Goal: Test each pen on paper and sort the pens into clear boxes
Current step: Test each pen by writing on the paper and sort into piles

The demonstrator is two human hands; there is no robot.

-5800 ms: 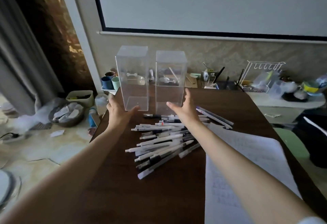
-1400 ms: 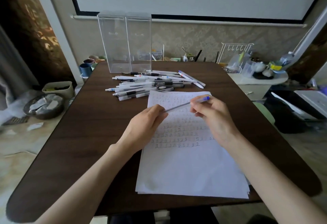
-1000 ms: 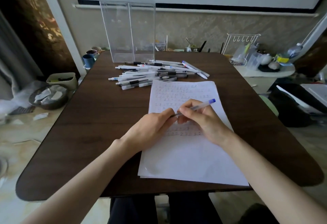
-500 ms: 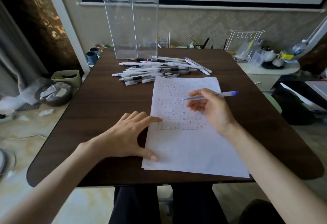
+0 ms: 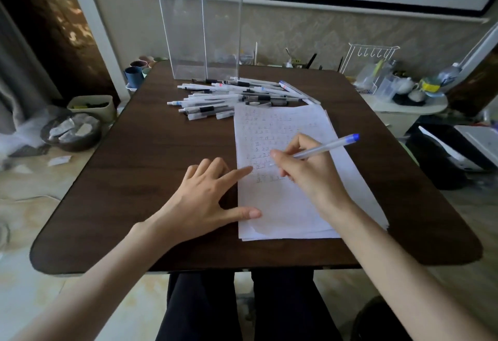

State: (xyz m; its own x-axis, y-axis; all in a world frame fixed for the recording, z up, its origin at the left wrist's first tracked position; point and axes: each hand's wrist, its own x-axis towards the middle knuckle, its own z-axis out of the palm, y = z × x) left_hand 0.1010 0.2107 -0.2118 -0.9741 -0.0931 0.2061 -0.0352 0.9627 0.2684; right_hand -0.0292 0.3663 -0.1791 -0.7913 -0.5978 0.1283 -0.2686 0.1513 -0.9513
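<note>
Over the paper (image 5: 283, 206), the right hand (image 5: 310, 173) is pinching the blue-ended pen (image 5: 323, 148), its tip aiming down-left at the sheet and its barrel slanting up-right. The left hand (image 5: 204, 198) is lying spread, steadying the paper's edge. The clear boxes (image 5: 199, 28) are waiting well beyond both hands.

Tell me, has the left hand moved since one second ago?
Yes. The left hand went leftward off the pen and now presses the left edge of the paper.
</note>
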